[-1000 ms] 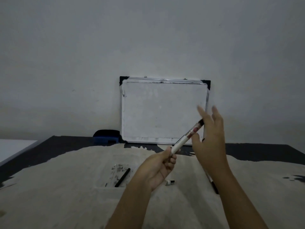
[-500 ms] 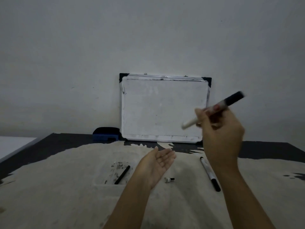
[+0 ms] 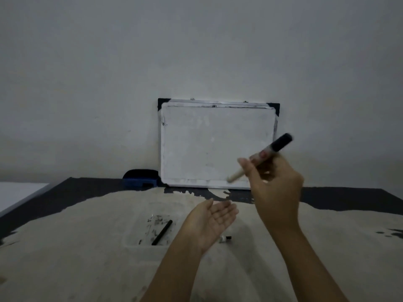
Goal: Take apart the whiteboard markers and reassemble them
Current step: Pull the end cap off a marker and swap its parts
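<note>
My right hand (image 3: 275, 188) is raised in front of the whiteboard and grips a whiteboard marker (image 3: 262, 156), white barrel with a black cap, tilted with the cap up to the right. Below it my left hand (image 3: 212, 221) lies palm up with fingers apart and holds nothing. A thin black ink rod (image 3: 162, 232) lies on a stained paper sheet (image 3: 139, 238) to the left. A small white and black marker tip piece (image 3: 225, 238) rests on the cloth just under my left hand.
A small whiteboard (image 3: 209, 144) leans on the wall at the back of the table. A blue eraser (image 3: 139, 178) sits to its left. A beige cloth (image 3: 65, 258) covers the dark table (image 3: 65, 190).
My left hand let go of the marker and opened palm up. My right hand took the marker, lifted it to the right, then lowered it slightly toward my left palm.
</note>
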Motion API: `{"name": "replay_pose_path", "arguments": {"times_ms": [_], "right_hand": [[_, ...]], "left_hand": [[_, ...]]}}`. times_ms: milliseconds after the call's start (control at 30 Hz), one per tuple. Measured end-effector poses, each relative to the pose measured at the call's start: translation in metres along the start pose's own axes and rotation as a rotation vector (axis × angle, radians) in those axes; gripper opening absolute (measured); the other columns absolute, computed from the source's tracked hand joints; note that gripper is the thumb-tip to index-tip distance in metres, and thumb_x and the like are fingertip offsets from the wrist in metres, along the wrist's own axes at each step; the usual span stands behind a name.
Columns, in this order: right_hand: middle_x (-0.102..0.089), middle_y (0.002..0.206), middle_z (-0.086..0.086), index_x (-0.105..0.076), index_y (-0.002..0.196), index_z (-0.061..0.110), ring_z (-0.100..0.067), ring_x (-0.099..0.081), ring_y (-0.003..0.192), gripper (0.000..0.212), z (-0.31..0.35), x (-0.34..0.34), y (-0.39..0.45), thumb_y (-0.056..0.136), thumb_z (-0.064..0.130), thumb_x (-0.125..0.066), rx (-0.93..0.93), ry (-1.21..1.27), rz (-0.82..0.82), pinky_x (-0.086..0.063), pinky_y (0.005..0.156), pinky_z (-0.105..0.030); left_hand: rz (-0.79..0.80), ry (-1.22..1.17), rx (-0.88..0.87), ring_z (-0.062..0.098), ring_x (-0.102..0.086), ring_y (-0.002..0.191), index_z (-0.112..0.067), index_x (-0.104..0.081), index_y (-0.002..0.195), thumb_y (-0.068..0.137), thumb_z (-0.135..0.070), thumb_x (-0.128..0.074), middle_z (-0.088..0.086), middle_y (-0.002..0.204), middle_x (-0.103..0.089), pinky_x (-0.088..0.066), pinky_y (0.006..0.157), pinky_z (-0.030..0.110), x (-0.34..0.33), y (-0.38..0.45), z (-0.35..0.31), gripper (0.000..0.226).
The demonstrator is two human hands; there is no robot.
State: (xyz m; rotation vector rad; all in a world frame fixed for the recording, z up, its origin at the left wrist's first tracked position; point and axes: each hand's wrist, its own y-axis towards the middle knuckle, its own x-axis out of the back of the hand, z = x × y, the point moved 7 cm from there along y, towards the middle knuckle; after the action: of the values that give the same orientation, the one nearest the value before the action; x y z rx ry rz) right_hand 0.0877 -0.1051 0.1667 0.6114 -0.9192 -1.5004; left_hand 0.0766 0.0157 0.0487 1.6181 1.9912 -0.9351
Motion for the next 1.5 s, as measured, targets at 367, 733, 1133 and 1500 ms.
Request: {"name": "replay_pose_path", "arguments": {"times_ms": [367,733,1133,1500], "right_hand": [[-0.059,0.06,0.008,-0.06,0.072,0.01,-0.003,-0.059,0.056,0.018,-0.02,-0.004,-0.005,0.078,0.022,-0.072,-0.097,-0.082,0.036,-0.054,0.059,-0.019],[-0.071,0.073,-0.017,-0.062,0.073,0.003,-0.029,-0.071,0.062,0.022,-0.076,0.011,-0.004,0.083,0.023,-0.067,-0.545,0.24,-0.033,-0.059,0.062,-0.037],[-0.073,0.088,-0.017,-0.062,0.098,-0.005,-0.022,-0.07,0.069,0.026,-0.104,-0.024,-0.046,0.082,0.014,-0.067,-0.836,0.176,0.57,-0.059,0.058,-0.029],[-0.073,0.068,-0.006,-0.061,0.1,-0.007,-0.017,-0.068,0.061,0.024,-0.123,-0.024,-0.062,0.084,0.011,-0.064,-0.905,0.197,0.606,-0.055,0.048,-0.023]], "left_hand": [[0.027,-0.058,0.043,0.041,-0.056,0.101,0.016,-0.054,0.094,0.098,-0.024,-0.032,0.031,0.103,-0.059,-0.045,0.094,0.044,-0.002,-0.001,0.001,0.046],[-0.132,0.377,-0.148,0.014,-0.063,0.077,-0.008,-0.064,0.086,0.092,-0.015,-0.05,0.006,0.086,-0.065,-0.05,0.071,0.021,0.014,0.008,-0.011,0.017],[-0.092,0.259,-0.118,0.022,-0.064,0.088,-0.001,-0.063,0.094,0.098,-0.021,-0.032,0.014,0.095,-0.067,-0.048,0.084,0.03,0.028,0.01,-0.019,0.038],[-0.124,0.372,-0.087,0.017,-0.063,0.084,-0.005,-0.062,0.093,0.094,-0.014,-0.041,0.008,0.091,-0.067,-0.048,0.082,0.026,0.031,0.013,-0.009,0.024]]}}
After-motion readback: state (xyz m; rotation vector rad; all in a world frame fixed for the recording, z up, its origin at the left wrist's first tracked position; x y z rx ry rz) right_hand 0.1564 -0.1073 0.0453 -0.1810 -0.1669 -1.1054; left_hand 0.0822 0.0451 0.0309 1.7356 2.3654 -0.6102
